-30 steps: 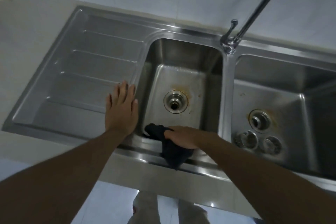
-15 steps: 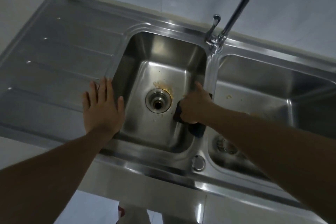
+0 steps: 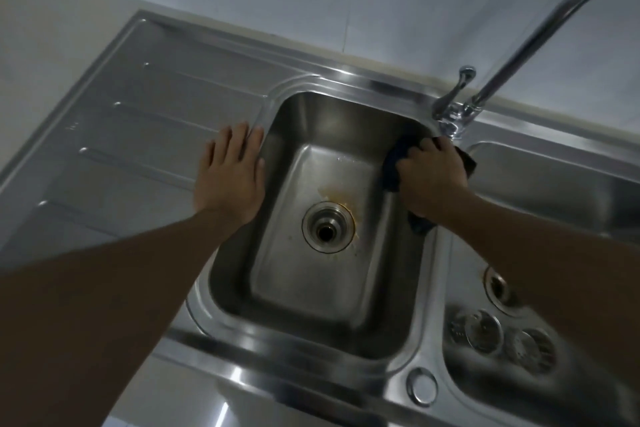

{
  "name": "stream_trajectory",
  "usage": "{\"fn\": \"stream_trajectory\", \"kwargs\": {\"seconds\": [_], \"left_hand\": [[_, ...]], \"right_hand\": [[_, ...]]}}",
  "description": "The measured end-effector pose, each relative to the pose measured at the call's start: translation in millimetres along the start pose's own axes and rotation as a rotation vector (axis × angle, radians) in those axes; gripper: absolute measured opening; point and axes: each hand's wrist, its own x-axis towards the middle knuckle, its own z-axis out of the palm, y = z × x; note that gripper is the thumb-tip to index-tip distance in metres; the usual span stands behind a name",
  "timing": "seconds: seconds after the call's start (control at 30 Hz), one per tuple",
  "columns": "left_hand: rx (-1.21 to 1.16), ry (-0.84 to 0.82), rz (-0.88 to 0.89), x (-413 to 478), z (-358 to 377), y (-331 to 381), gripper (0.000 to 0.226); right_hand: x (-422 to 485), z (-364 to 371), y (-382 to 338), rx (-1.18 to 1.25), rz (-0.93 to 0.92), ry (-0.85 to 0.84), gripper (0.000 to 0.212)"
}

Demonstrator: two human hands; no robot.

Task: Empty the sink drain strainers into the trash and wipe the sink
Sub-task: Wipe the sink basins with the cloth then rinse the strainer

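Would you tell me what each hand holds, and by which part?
The right hand grips a bunched dark cloth round its middle; the left hand rests flat, holding nothing.

Two basins (image 3: 311, 291) (image 3: 554, 191), two strainers (image 3: 481, 331) (image 3: 531, 350), one faucet (image 3: 540, 31), one cloth (image 3: 393, 166), two hands (image 3: 230, 177) (image 3: 431, 177).

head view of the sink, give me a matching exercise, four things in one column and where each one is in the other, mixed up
1 left hand
2 dark cloth
3 loose strainers
4 orange stain

a on the floor of the right basin
b flat on the drainboard
c in the left basin, beside its drain
d gripped in the right hand

Pairs: 1-b, 2-d, 3-a, 4-c
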Motion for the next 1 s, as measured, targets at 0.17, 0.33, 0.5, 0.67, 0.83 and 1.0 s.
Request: {"fn": "stream_trajectory", "kwargs": {"seconds": [0.17, 0.33, 0.5, 0.67, 0.83, 1.0], "left_hand": [[0.003, 0.002, -0.006, 4.4, 5.5, -1.9, 0.058], [0.006, -0.001, 0.0, 4.4, 4.5, -1.6, 0.058], [0.026, -0.001, -0.009, 4.9, 6.1, -2.6, 0.058], [0.036, -0.016, -0.014, 6.7, 7.3, -0.7, 0.058], [0.059, -0.021, -0.019, 6.1, 5.6, -2.5, 0.059], [0.06, -0.014, -0.018, 5.9, 4.4, -0.5, 0.06]], "right_hand": [[14.0, 9.0, -6.5, 0.402, 0.106, 0.182, 0.03], [50.3, -31.5, -8.9, 1.103, 0.177, 0.711, 0.047], [109.7, -70.5, -25.8, 0.947, -0.151, 0.79, 0.053], [121.9, -29.3, -19.7, 0.524, -0.107, 0.563, 0.06], [84.8, 28.6, -16.8, 0.523, 0.207, 0.539, 0.082], [102.1, 7.3, -30.2, 0.482, 0.131, 0.492, 0.101]]}}
